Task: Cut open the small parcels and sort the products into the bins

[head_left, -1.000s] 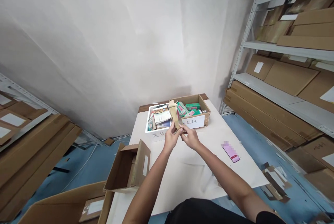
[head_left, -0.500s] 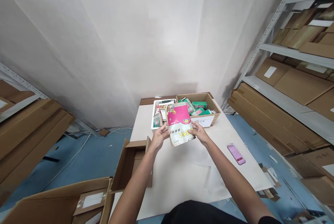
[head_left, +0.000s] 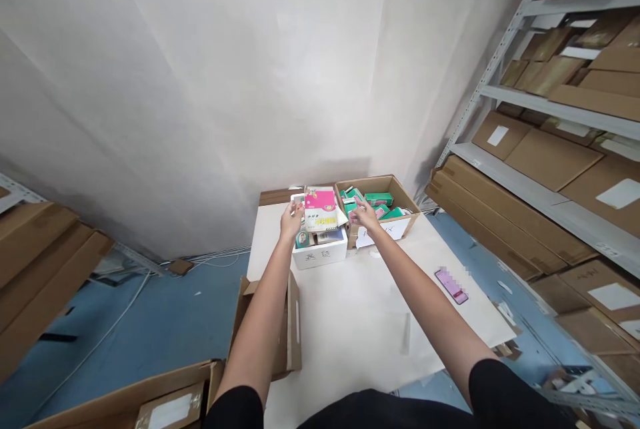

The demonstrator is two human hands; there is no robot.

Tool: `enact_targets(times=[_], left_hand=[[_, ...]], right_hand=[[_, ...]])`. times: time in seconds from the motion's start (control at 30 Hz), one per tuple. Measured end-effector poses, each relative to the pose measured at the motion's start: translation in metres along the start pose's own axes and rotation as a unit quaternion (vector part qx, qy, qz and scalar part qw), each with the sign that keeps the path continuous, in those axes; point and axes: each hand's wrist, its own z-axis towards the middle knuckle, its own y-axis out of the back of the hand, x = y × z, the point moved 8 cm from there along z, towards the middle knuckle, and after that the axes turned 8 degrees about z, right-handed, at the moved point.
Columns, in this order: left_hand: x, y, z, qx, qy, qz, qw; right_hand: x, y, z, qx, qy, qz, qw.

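A pink and yellow booklet (head_left: 320,208) lies on top of the items in a white box (head_left: 320,257) at the far end of the white table (head_left: 360,322). My left hand (head_left: 291,221) grips the booklet's left edge. My right hand (head_left: 365,213) is off the booklet, its fingers stretched out over the green packets (head_left: 383,200) in the brown cardboard box (head_left: 406,204) beside the white box. It holds nothing.
A pink phone (head_left: 451,285) lies on the table's right side. An open cardboard carton (head_left: 293,322) stands on the floor against the table's left edge. Metal shelves (head_left: 550,206) with flat cartons fill the right. More cartons (head_left: 40,262) lie at the left.
Both hands carried the booklet forward from above the table and lowered it onto the white box. My right hand let go and moved over the brown box.
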Motion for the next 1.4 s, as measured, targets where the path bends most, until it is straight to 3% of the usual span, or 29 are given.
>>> enact_targets(times=[0.1, 0.2, 0.33, 0.43, 0.57, 0.7, 0.83, 0.97, 1.1, 1.27, 1.4], left_hand=[[0.026, 0.008, -0.017, -0.002, 0.021, 0.027, 0.999], [0.050, 0.007, -0.038, 0.003, 0.013, 0.040, 0.999], [0.075, -0.018, -0.058, 0.028, 0.007, 0.071, 0.997], [0.097, -0.053, -0.074, 0.066, 0.007, 0.111, 0.992], [0.146, -0.115, -0.107, 0.138, 0.025, 0.200, 0.970], [0.214, -0.193, -0.157, 0.280, 0.063, 0.355, 0.889], [0.274, -0.257, -0.207, 0.378, 0.106, 0.430, 0.813], [0.317, -0.284, -0.247, 0.413, 0.141, 0.491, 0.754], [0.339, -0.278, -0.287, 0.413, 0.142, 0.536, 0.723], [0.338, -0.257, -0.349, 0.439, 0.092, 0.563, 0.695], [0.325, -0.261, -0.402, 0.474, 0.071, 0.513, 0.712]], right_hand=[[-0.029, 0.027, -0.016, -0.049, -0.013, -0.010, 0.999], [-0.056, 0.044, -0.039, -0.052, -0.014, -0.041, 0.998], [-0.079, 0.068, -0.070, -0.057, -0.008, -0.090, 0.994], [-0.094, 0.104, -0.099, -0.079, -0.019, -0.140, 0.987], [-0.128, 0.177, -0.150, -0.114, -0.081, -0.212, 0.967], [-0.177, 0.250, -0.211, -0.138, -0.157, -0.271, 0.940], [-0.234, 0.293, -0.277, -0.105, -0.233, -0.309, 0.916], [-0.279, 0.305, -0.333, -0.024, -0.265, -0.347, 0.899], [-0.304, 0.303, -0.358, 0.038, -0.282, -0.373, 0.883], [-0.327, 0.277, -0.339, 0.102, -0.316, -0.373, 0.867], [-0.340, 0.231, -0.313, 0.131, -0.318, -0.308, 0.887]])
